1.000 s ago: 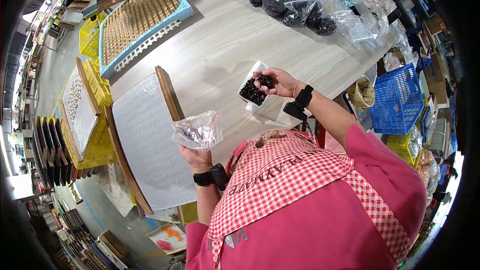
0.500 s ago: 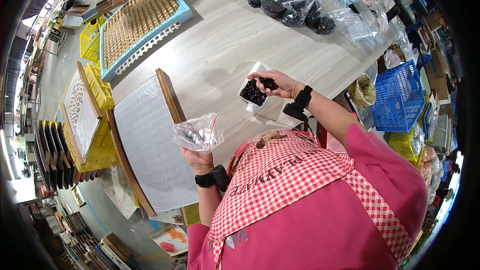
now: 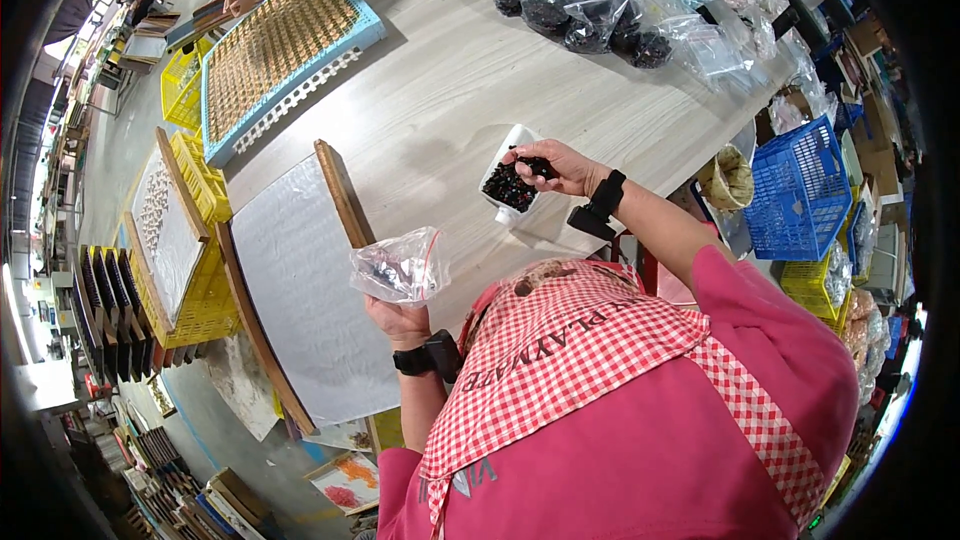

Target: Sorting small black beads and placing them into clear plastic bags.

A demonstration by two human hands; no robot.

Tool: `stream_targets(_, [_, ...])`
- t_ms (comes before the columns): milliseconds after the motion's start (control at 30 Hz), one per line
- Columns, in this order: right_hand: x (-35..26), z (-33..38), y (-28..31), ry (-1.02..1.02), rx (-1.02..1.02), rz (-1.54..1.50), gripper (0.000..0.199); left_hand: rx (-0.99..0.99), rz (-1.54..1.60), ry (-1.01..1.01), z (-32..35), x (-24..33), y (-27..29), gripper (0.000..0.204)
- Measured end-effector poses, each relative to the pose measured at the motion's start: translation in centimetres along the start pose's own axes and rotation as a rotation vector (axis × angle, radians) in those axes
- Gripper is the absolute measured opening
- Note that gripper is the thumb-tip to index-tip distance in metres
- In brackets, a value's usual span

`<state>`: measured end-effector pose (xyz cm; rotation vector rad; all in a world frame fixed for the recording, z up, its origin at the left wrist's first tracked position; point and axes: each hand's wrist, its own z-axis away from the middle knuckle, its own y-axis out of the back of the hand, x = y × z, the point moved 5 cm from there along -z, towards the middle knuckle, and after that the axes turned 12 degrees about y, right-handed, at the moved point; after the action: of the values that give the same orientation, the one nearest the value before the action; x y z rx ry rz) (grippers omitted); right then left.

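Note:
My right hand (image 3: 572, 168) is closed on a clump of small dark bead-like pieces (image 3: 537, 167), held just over a white plastic container (image 3: 521, 136). More of these small pieces (image 3: 508, 190), black with glints of other colours, lie in the container. To the lower left, my left hand (image 3: 398, 320) grips a clear zip bag (image 3: 408, 270) from below, with the bag standing up out of the fingers. A few dark bits show inside it. The bag hangs beside a wood-edged board with a white sheet (image 3: 310, 290).
Plastic bags of dark pieces (image 3: 580, 15) are heaped at the far right of the table (image 3: 440, 90). At the far left, a person leans by a blue-framed tray (image 3: 290, 50) set with rows of small pieces. Yellow crates (image 3: 200, 290) stand left, a blue basket (image 3: 800, 190) right.
Both my hands keep their holds, with the right fingers slightly shifted over the container. At the far left, the other person's hands and head have moved a little.

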<state>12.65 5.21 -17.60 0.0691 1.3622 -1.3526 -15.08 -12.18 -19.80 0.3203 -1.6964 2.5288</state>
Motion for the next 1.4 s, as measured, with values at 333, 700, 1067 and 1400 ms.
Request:
stream_targets(333, [0.6, -0.1, -0.3, -0.019, -0.008, 0.299, 0.038, -0.078, 0.091, 0.031, 0.5, -0.2, -1.3, 0.033])
stream_targets(700, [1.0, 0.2, -0.2, -0.070, 0.037, 0.498, 0.048, -0.044, 0.012, -0.008, 0.1, 0.0, -0.4, 0.033])
stream_targets(1067, [0.1, 0.2, 0.0, -0.034, 0.022, -0.031, 0.026, -0.013, -0.006, -0.019, 0.0, 0.2, 0.3, 0.031])
stream_targets(1400, [0.4, -0.1, 0.2, -0.030, -0.042, 0.099, 0.028, 0.008, -0.010, -0.011, 0.3, 0.0, 0.0, 0.032])
